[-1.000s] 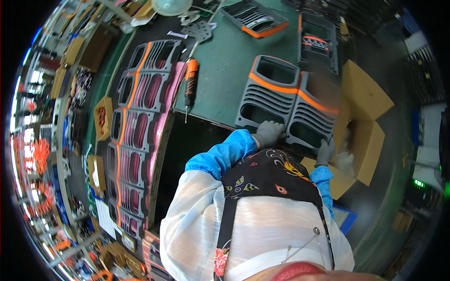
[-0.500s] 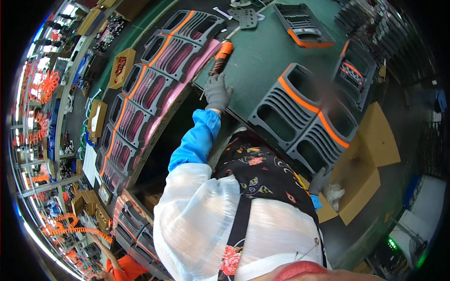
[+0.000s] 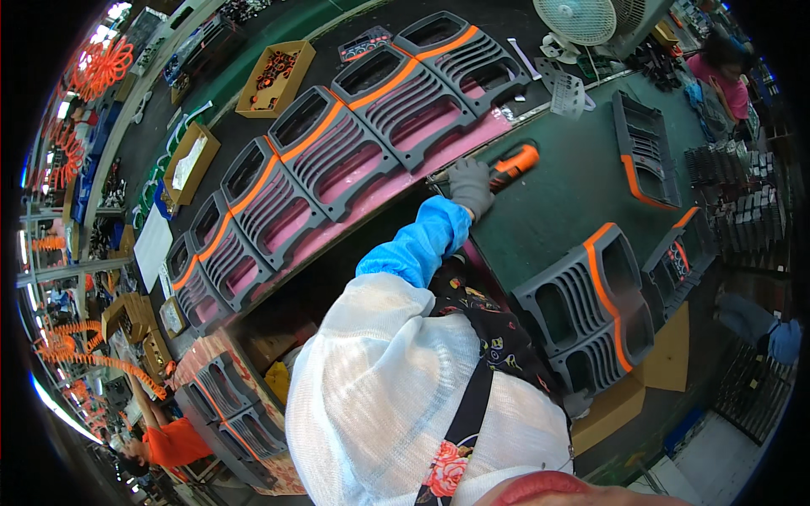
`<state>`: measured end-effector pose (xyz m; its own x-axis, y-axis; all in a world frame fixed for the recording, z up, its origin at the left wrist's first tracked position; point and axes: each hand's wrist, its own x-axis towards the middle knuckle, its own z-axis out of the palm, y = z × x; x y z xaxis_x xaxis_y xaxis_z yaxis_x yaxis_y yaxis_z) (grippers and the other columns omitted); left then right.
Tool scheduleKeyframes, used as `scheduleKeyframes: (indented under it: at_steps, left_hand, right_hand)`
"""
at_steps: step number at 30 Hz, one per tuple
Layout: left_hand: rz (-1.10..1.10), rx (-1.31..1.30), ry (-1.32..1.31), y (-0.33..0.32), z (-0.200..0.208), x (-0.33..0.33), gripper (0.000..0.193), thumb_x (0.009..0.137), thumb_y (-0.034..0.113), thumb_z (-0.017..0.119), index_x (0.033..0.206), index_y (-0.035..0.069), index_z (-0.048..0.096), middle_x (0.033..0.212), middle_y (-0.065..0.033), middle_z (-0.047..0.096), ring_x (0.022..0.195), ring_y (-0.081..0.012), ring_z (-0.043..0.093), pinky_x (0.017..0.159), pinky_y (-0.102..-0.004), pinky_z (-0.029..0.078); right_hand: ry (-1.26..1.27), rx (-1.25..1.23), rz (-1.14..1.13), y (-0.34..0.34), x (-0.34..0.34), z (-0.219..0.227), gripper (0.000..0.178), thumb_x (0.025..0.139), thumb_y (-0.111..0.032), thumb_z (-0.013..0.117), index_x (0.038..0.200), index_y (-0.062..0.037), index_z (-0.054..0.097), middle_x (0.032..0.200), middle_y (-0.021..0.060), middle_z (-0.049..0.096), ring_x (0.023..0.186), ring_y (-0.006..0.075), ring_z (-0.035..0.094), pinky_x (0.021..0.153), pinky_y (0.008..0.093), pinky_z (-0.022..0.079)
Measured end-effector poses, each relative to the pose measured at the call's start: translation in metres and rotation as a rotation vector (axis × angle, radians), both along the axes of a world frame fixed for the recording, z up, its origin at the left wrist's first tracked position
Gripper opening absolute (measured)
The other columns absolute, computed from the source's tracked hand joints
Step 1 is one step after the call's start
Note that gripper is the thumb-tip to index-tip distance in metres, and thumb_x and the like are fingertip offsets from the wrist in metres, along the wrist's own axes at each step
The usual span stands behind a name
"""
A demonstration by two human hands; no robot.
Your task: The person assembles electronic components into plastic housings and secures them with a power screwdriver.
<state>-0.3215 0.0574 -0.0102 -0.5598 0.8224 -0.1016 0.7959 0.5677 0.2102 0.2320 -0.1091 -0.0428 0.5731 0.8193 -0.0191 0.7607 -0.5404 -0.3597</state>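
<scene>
Your left hand (image 3: 471,185) in its grey glove is at the dark end of the orange and black power screwdriver (image 3: 517,163), near the edge of the green table. Your fingers look a bit bent, and they touch the tool, but I cannot tell if they close all the way around it. The orange handle pokes out past your glove, so the fat end points away from you.

Your right hand (image 3: 578,405) is low down, next to two grey panels (image 3: 609,308). Most of it is hidden, so I cannot tell how open its fingers are or if they hold anything. The two panels sit side by side on the table, close to you, maybe so you can reach both.

More panels stand in a long row (image 3: 312,137) on a pink sheet (image 3: 477,128), which may stop them getting scratched. Their orange stripes line up neatly.

The green table (image 3: 553,202) looks flat and a bit worn. A brown box (image 3: 666,354) sits past the two panels. Around the room you have a fan (image 3: 582,18), curly orange hoses (image 3: 99,67) and a person in pink (image 3: 732,93).
</scene>
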Motion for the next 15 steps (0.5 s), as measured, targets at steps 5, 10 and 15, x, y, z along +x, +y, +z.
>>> scheduleKeyframes:
  at_steps: [5, 10, 15]
  left_hand:
    - [-0.134, 0.017, -0.33, -0.028, 0.027, 0.001, 0.052, 0.063, 0.025, 0.075, 0.107, 0.009, 0.052, 0.104, -0.0146, 0.055, 0.097, -0.0345, 0.058, 0.078, -0.0427, 0.047]
    - [0.137, 0.185, -0.689, -0.1, 0.096, -0.04, 0.055, 0.065, 0.022, 0.069, 0.113, 0.009, 0.048, 0.098, -0.0163, 0.063, 0.091, -0.0337, 0.063, 0.079, -0.04, 0.048]
    - [0.197, 0.59, -0.499, -0.131, 0.138, -0.117, 0.071, 0.07, 0.017, 0.065, 0.135, 0.007, 0.037, 0.106, -0.0172, 0.061, 0.088, -0.0262, 0.064, 0.077, -0.0352, 0.049]
  right_hand:
    - [-0.78, -0.838, 0.076, 0.003, 0.024, -0.015, 0.027, 0.093, -0.017, 0.042, 0.114, -0.0099, 0.058, 0.106, 0.0083, 0.062, 0.103, 0.0212, 0.055, 0.083, 0.0393, 0.04]
    - [-0.192, -0.249, -0.204, 0.002, 0.01, -0.006, 0.025, 0.092, -0.022, 0.046, 0.11, -0.0119, 0.059, 0.102, 0.0062, 0.061, 0.093, 0.0227, 0.058, 0.071, 0.0445, 0.041]
    - [-0.838, -0.922, 0.022, 0.008, 0.018, -0.024, 0.024, 0.089, -0.022, 0.052, 0.111, -0.016, 0.059, 0.101, 0.0044, 0.061, 0.092, 0.0188, 0.058, 0.07, 0.0418, 0.043]
